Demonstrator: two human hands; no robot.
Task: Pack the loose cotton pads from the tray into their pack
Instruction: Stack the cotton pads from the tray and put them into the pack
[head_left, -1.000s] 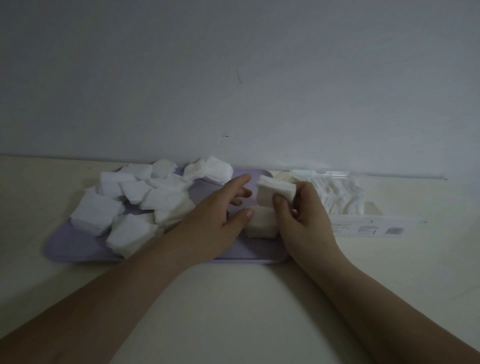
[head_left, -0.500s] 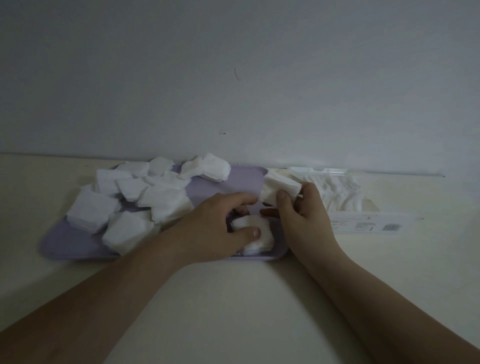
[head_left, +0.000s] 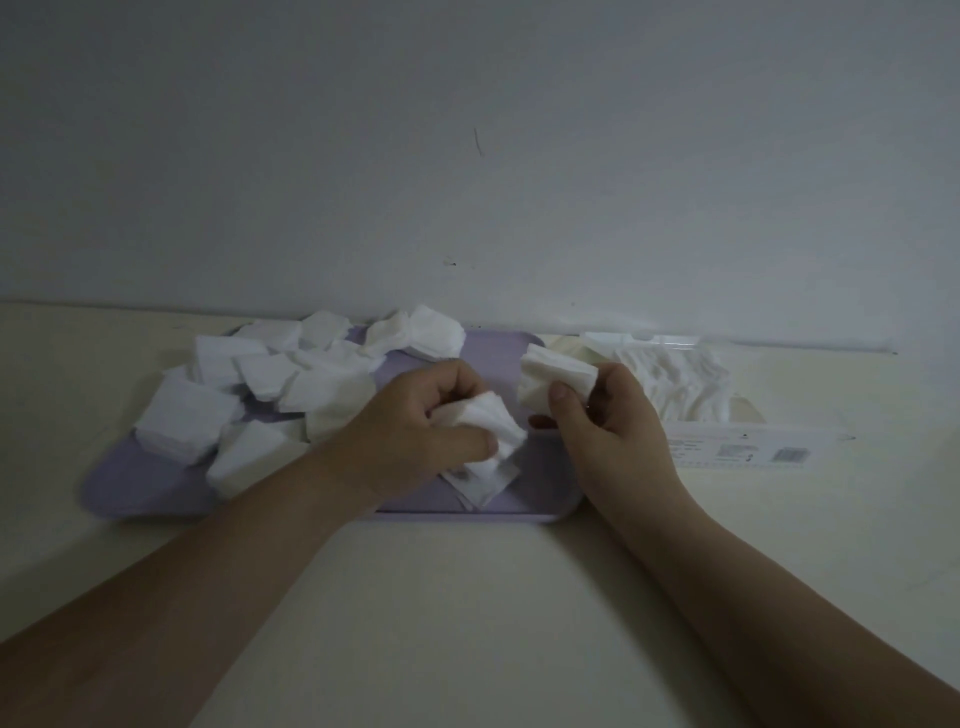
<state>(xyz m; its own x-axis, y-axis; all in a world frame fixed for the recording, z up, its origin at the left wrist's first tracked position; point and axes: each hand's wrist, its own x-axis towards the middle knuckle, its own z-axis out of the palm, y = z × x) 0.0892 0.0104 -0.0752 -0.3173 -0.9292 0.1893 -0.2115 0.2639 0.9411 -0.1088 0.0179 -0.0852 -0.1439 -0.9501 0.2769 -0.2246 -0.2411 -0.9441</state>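
Pinching a bunch of cotton pads over the lilac tray, the left hand faces the right hand, fingers closed on a stack near the open pack on the tabletop.

I see a plain pale grey wall filling the far half of the view, dimly lit, with a short dark scratch and a small speck. A cream desk meets it below.

Cream tabletop against grey wall
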